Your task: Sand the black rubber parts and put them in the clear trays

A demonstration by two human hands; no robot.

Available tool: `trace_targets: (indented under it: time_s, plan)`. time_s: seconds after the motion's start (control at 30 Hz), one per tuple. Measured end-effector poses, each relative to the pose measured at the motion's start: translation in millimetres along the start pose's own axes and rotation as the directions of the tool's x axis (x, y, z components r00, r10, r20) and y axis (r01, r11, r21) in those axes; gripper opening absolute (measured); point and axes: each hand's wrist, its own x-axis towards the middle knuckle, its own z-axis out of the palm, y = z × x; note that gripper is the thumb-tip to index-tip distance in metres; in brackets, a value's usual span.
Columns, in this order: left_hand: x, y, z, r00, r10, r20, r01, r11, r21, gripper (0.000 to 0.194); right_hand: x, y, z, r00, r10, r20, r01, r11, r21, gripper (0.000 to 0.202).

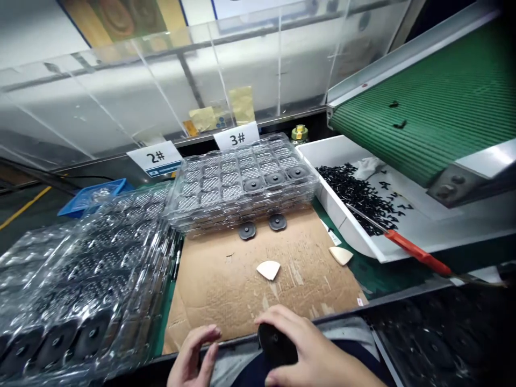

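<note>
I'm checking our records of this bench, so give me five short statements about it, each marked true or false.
1. The right hand holds a black disc. True.
2. The left hand also holds a disc. False: it is open, with nothing seen in it.
3. Two loose discs lie on the cardboard. True.
4. The 3# sign stands to the left of the 2# sign in the picture. False: it stands to the right.
5. Small black pieces lie on the green belt. True.
</note>
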Motion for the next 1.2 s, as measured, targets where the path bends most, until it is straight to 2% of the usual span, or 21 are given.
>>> trace_targets:
  time_s: [0.07, 0.1, 0.17, 0.23, 0.3, 0.33, 0.37, 0.43, 0.47, 0.5, 0.6, 0.63, 0.67, 0.7, 0.83, 0.9, 0.97, 1.07, 1.13, 1.17, 1.2]
  plan:
    - [-3, 10, 14.0, 0.983, 0.181, 0.043, -0.181, 0.984, 0.001, 0.030, 4, 5, 2, 0.998, 0.034, -0.057, -0.031, 0.999, 0.040, 0.060]
    - [-2, 15, 20.5, 0.957, 0.276, 0.085, -0.279, 0.960, 0.018, 0.040, 5, 8, 3, 0.994, 0.057, -0.095, -0.052, 0.997, 0.056, 0.057]
    - [3, 21, 32.2, 0.873, 0.457, 0.170, -0.470, 0.881, 0.047, 0.061, 8, 13, 5, 0.983, 0.115, -0.145, -0.098, 0.988, 0.121, 0.054]
    - [11, 25, 42.3, 0.758, 0.603, 0.248, -0.631, 0.774, 0.047, 0.075, 10, 19, 8, 0.980, 0.165, -0.114, -0.128, 0.953, 0.276, 0.055]
    - [18, 27, 50.5, 0.637, 0.708, 0.305, -0.752, 0.658, 0.044, 0.075, 11, 24, 10, 0.987, 0.159, -0.015, -0.131, 0.861, 0.491, 0.057]
    - [21, 28, 53.8, 0.591, 0.738, 0.325, -0.790, 0.611, 0.052, 0.072, 12, 25, 10, 0.989, 0.145, 0.025, -0.132, 0.802, 0.583, 0.057]
    - [23, 28, 56.5, 0.557, 0.760, 0.335, -0.818, 0.572, 0.062, 0.069, 13, 26, 10, 0.989, 0.136, 0.055, -0.139, 0.746, 0.652, 0.056]
    - [24, 27, 60.9, 0.520, 0.779, 0.350, -0.845, 0.529, 0.076, 0.065, 16, 25, 9, 0.982, 0.159, 0.097, -0.180, 0.664, 0.726, 0.057]
    - [23, 26, 62.6, 0.530, 0.777, 0.339, -0.839, 0.540, 0.073, 0.063, 19, 23, 7, 0.976, 0.183, 0.113, -0.206, 0.639, 0.741, 0.058]
    - [22, 24, 64.1, 0.568, 0.763, 0.310, -0.813, 0.580, 0.062, 0.061, 22, 21, 6, 0.970, 0.204, 0.133, -0.233, 0.623, 0.747, 0.059]
    - [22, 18, 65.8, 0.758, 0.631, 0.162, -0.638, 0.770, -0.013, 0.055, 37, 15, 3, 0.957, 0.240, 0.162, -0.280, 0.622, 0.732, 0.060]
    - [24, 16, 64.7, 0.808, 0.574, 0.131, -0.575, 0.817, -0.040, 0.056, 43, 13, 2, 0.954, 0.253, 0.159, -0.287, 0.624, 0.727, 0.060]
    - [27, 14, 62.6, 0.830, 0.540, 0.142, -0.538, 0.841, -0.056, 0.057, 49, 11, 2, 0.950, 0.268, 0.158, -0.295, 0.618, 0.729, 0.060]
    - [32, 12, 59.6, 0.823, 0.536, 0.188, -0.535, 0.842, -0.060, 0.059, 56, 9, 2, 0.947, 0.281, 0.159, -0.303, 0.605, 0.737, 0.059]
    - [54, 2, 45.2, 0.733, 0.547, 0.404, -0.573, 0.817, -0.065, 0.068, 77, 4, 1, 0.937, 0.295, 0.189, -0.332, 0.577, 0.746, 0.055]
    - [61, -3, 42.1, 0.766, 0.488, 0.419, -0.497, 0.862, -0.095, 0.066, 84, 2, 1, 0.930, 0.310, 0.198, -0.354, 0.614, 0.705, 0.050]
    - [62, -6, 43.1, 0.824, 0.387, 0.413, -0.357, 0.922, -0.151, 0.058, 89, 1, 2, 0.926, 0.324, 0.193, -0.368, 0.667, 0.648, 0.047]
    - [58, -6, 48.1, 0.927, 0.184, 0.326, -0.099, 0.961, -0.259, 0.052, 88, 3, 0, 0.946, 0.287, 0.148, -0.323, 0.812, 0.487, 0.049]
    - [57, -2, 49.7, 0.977, -0.060, 0.202, 0.136, 0.915, -0.381, 0.056, 83, 9, -5, 0.967, 0.253, 0.023, -0.249, 0.923, 0.294, 0.047]
    - [58, 0, 49.3, 0.963, -0.216, 0.159, 0.266, 0.839, -0.475, 0.058, 79, 14, -9, 0.970, 0.230, -0.079, -0.215, 0.962, 0.166, 0.043]
    - [61, 2, 48.1, 0.918, -0.367, 0.152, 0.384, 0.719, -0.579, 0.059, 76, 19, -13, 0.962, 0.198, -0.188, -0.198, 0.980, 0.017, 0.039]
